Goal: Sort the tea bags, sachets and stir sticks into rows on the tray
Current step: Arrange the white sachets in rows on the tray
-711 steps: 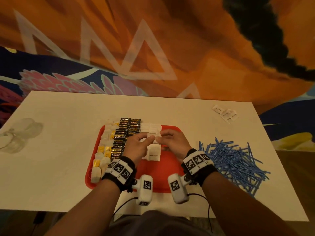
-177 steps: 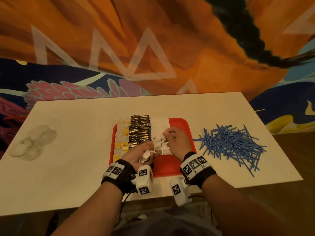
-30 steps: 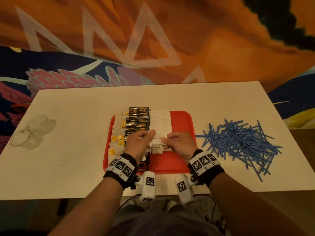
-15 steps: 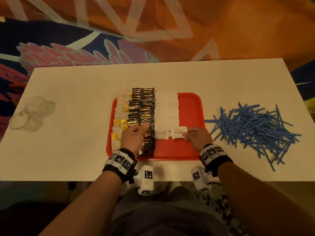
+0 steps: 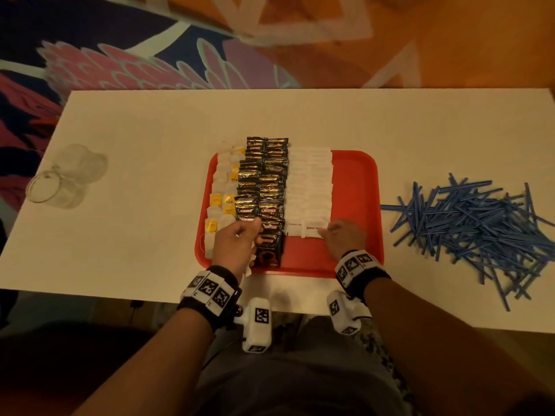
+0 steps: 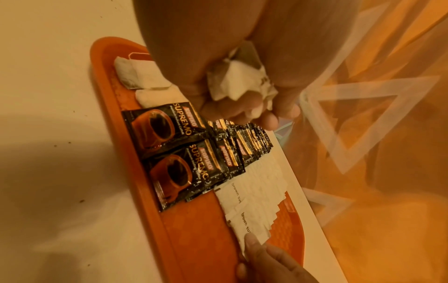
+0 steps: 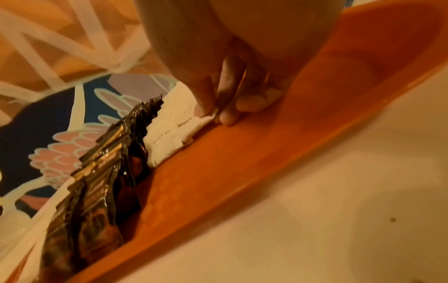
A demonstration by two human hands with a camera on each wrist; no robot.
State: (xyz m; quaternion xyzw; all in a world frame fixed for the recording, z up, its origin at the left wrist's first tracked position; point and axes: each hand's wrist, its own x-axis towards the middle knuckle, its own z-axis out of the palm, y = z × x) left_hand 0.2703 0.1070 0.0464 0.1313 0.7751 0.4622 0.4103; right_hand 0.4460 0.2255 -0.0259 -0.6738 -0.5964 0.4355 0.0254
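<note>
1. Our right hand (image 5: 345, 239): fingertips (image 7: 226, 116) pinch the nearest brown-sugar sachet (image 5: 312, 229), at the near end of the white sachet row (image 5: 309, 187).
2. Our left hand (image 5: 237, 246): fingers curled round a bunch of white sachets (image 6: 240, 82).
3. Red tray (image 5: 357, 181): tea bags (image 5: 222, 193) left, black coffee sachets (image 5: 264, 187) middle.
4. White table (image 5: 135, 175): blue stir sticks (image 5: 468, 223) heaped right of the tray.

Red tray (image 5: 357, 187), black-gold coffee sachets (image 5: 264, 187), white sugar sachets (image 5: 309, 181), blue stir sticks (image 5: 468, 223)

Right hand (image 7: 232, 80) fingertips (image 7: 227, 116) pinch brown sugar sachet (image 7: 191, 124) edge on tray (image 7: 266, 162), beside coffee sachets (image 7: 101, 172)
</note>
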